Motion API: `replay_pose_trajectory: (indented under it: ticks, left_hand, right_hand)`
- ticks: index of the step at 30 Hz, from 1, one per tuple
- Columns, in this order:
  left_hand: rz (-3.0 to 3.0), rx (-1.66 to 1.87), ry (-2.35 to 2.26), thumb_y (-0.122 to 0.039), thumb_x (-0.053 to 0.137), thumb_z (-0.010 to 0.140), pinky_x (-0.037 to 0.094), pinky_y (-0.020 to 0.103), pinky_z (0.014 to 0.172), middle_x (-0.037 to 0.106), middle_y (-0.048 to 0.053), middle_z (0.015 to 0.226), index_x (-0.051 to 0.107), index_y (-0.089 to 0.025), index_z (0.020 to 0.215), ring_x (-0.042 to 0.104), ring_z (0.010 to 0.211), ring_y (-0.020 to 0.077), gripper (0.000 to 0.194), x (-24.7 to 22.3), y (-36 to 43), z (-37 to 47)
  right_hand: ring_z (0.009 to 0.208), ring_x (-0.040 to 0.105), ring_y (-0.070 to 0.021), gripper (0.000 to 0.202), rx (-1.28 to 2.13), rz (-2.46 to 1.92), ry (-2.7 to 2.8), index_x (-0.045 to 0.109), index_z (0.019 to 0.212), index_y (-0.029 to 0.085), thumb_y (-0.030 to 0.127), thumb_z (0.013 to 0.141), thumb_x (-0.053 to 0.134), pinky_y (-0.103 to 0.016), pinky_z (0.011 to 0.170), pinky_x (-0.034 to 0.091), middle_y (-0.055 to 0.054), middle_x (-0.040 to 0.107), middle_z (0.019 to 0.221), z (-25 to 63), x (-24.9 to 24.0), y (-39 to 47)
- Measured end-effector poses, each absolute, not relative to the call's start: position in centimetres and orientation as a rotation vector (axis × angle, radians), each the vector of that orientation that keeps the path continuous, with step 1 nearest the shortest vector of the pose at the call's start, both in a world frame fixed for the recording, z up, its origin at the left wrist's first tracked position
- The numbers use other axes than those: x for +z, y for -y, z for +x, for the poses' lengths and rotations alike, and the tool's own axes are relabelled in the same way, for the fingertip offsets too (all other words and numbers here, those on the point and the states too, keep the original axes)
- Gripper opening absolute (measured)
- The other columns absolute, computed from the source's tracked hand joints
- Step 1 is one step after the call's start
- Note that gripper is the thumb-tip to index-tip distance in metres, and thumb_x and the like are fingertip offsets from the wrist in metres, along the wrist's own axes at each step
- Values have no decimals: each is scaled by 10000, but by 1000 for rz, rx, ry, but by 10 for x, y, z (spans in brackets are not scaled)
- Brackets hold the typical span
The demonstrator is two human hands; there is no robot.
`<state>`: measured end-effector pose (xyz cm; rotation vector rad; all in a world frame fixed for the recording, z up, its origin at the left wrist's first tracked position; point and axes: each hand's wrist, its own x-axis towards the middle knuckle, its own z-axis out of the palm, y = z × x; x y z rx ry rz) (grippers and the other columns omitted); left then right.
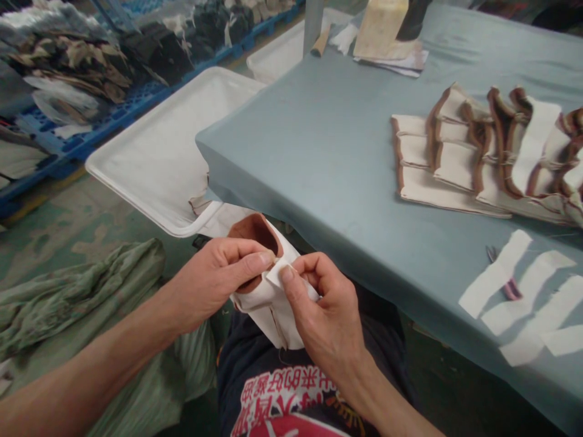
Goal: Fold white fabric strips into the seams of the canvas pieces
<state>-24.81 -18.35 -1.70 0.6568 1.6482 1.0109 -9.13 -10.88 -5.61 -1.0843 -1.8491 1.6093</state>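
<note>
- Our left hand [214, 273] pinches the cream cloth piece [262, 306] at its opening; our right hand [325, 309] pinches a small white strip [274, 277] against it.
- We have the cream cloth piece above our lap, beside the desk [310, 145], brown lining showing inside.
- Beyond it, the white tub [159, 139] holds a brown-edged scrap [197, 204] in its near corner.

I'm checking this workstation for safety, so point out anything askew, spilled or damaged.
A small pink-handled tool lies partly covered by a white strip on the table, easy to overlook. Another strip drapes over the stitched pieces, away from the loose ones. No spill or damage shows.
</note>
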Motion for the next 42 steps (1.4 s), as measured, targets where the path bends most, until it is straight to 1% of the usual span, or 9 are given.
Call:
replay_pose_trajectory:
  ticks: [5,15,19,23,31,36,39,41,42]
  left_hand:
    - [625,1018,-1664,-505,643,845,247,215,483,375,-63,555,489,-195,598,304,532,87,425,-20,187,-245]
    - [595,1053,-1697,-504,640,842,276,209,484,404,-67,561,550,-183,651,325,529,85,384,-24,188,-240]
    - [616,1082,-1694,-482,631,861,281,211,483,401,-71,553,523,-190,631,327,520,83,388,-29,189,-239]
    - [581,1119,-1713,-475,640,864,290,213,480,423,-67,539,532,-189,624,340,512,84,388,-32,190,-236]
    - [487,1160,-1711,-504,691,810,323,212,429,412,-64,503,492,-210,567,342,461,85,430,-36,183,-231]
    - [437,1183,-1683,-543,695,823,325,213,412,422,-66,504,510,-208,585,363,443,88,450,-37,182,-230]
    - [458,1189,-1678,-486,731,794,359,203,457,499,-52,546,578,-184,628,410,495,89,377,-37,184,-231]
    - [451,1166,-1680,-420,776,744,413,198,510,626,-28,625,657,-166,730,497,546,99,281,-36,185,-232]
    - [437,1153,-1679,-400,797,718,441,201,535,682,-14,674,688,-162,794,544,572,109,273,-36,186,-233]
  right_hand:
    - [439,440,-105,251,1582,-1103,1869,585,755,237,439,894,636,-237,459,314,78,534,517,-92,-57,111]
    - [490,506,-122,255,1503,-1118,1896,572,736,234,435,883,627,-259,527,370,63,566,570,-97,-61,112]
    - [480,490,-129,264,1419,-1137,1929,541,709,239,435,874,607,-268,532,360,63,538,552,-99,-62,112]
    - [481,500,-136,260,1303,-1137,1949,533,708,240,432,874,592,-266,533,351,52,552,552,-101,-66,113]
    - [434,472,-113,222,1082,-1091,1995,563,734,232,380,894,611,-246,516,335,58,564,547,-103,-76,113]
    - [415,449,-104,217,1071,-1086,2000,554,730,234,361,897,611,-238,495,315,67,549,529,-104,-81,112]
    - [412,452,-102,218,1092,-1098,1993,552,730,235,368,894,608,-235,489,317,69,553,530,-104,-83,112]
    - [406,454,-102,219,1107,-1111,1982,553,732,236,374,892,608,-234,485,317,71,551,527,-103,-83,112]
    - [407,459,-103,221,1114,-1116,1975,554,734,236,379,893,606,-235,485,317,70,552,527,-103,-84,112]
